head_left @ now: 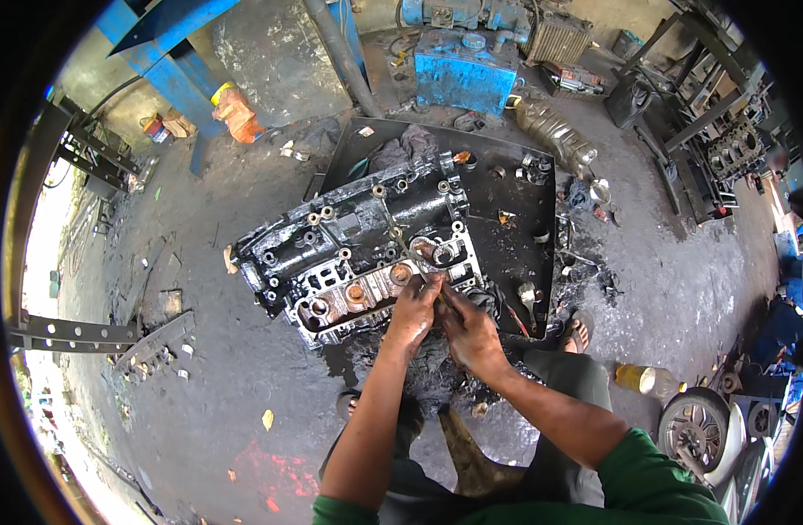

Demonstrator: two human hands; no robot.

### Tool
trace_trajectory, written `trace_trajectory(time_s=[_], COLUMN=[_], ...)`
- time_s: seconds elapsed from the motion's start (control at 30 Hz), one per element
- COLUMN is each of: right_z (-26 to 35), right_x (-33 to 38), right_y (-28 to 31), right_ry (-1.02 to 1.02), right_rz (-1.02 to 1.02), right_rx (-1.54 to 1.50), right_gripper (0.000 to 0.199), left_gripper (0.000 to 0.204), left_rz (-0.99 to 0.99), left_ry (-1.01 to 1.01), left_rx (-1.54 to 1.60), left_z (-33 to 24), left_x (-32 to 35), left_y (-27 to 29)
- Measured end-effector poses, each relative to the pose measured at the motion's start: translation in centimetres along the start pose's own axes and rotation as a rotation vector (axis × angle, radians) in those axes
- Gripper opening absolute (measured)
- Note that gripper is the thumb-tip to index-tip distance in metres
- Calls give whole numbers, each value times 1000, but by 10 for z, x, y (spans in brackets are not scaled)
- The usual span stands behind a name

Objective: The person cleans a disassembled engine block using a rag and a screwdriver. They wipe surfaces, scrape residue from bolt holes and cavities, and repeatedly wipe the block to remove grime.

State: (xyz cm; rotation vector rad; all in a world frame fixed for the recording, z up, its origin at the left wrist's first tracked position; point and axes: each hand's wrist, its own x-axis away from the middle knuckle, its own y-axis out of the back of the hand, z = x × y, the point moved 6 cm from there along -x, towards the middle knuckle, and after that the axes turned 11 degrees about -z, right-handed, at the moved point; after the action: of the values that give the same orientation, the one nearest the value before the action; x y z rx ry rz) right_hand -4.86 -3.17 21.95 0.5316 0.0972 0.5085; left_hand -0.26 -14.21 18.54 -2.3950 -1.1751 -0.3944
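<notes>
An oily cylinder head (379, 289) lies in front of me, its silver-grey face with round bores turned up. Behind it, close alongside, is a long black engine cover (357, 219) with several ring-topped bosses. My left hand (413, 315) is closed over the right part of the cylinder head, fingers curled and darkened with grease. Close against it, my right hand (473, 337) is closed too. A thin metal rod (405, 249) seems to run from between both hands up toward the black cover; its grasped end is hidden by the fingers.
Beneath the parts is a black metal tray (506, 236) with small loose parts and a dark rag (407, 147). Behind stands a blue tank (465, 72). Plastic bottles (554, 131) lie farther right; a wheel (694, 427) and a yellowish bottle (651, 381) sit near right.
</notes>
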Motion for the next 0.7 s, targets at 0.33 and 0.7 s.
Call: trace_trajectory(time_s=[0.33, 0.7], right_z=[-35, -14], right_x=[-12, -24], right_y=[-18, -4], right_ry=[-209, -115], right_rz=[107, 70], right_rx=[-302, -248], right_gripper=[39, 37], left_gripper=[31, 30], left_rz=[-222, -250], left_ry=[-317, -305], left_rx=[-517, -535], left_z=[10, -6], left_x=[-28, -29], left_y=[-2, -5])
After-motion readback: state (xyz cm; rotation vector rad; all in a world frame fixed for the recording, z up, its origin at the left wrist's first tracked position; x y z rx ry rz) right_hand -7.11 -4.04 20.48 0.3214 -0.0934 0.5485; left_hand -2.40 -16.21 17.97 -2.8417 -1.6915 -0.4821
